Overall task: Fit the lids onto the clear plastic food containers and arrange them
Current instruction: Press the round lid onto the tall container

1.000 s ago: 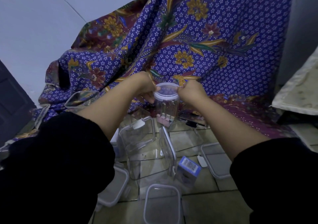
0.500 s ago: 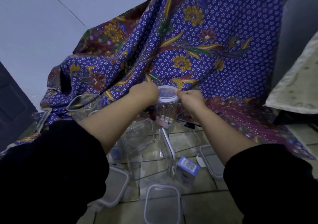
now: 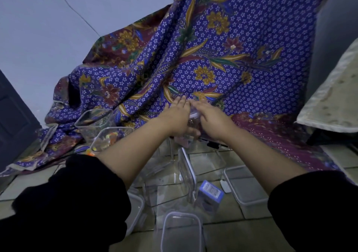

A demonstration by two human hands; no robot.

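Observation:
A small round clear jar with a white-rimmed lid (image 3: 194,114) stands on the floor in front of the batik cloth. It is mostly hidden between my hands; only a sliver of the lid and the pinkish bottom (image 3: 183,141) show. My left hand (image 3: 179,116) lies flat over its left side and top with the fingers stretched out. My right hand (image 3: 210,120) presses against its right side and top. A large clear container (image 3: 166,182) lies on its side below my arms, with a white-edged lid (image 3: 188,171) at its mouth.
Two tall open clear containers (image 3: 93,121) (image 3: 111,136) stand at the left. Rectangular lids lie on the tiled floor at right (image 3: 248,188), bottom centre (image 3: 182,230) and left (image 3: 136,209). A small blue box (image 3: 210,193) sits among them. The purple batik cloth (image 3: 222,58) hangs behind; a pale cushion (image 3: 333,97) is at right.
My hands went from gripping the jar's lid rim with curled fingers to lying flat over the lid and sides. The jar has moved slightly away, toward the cloth.

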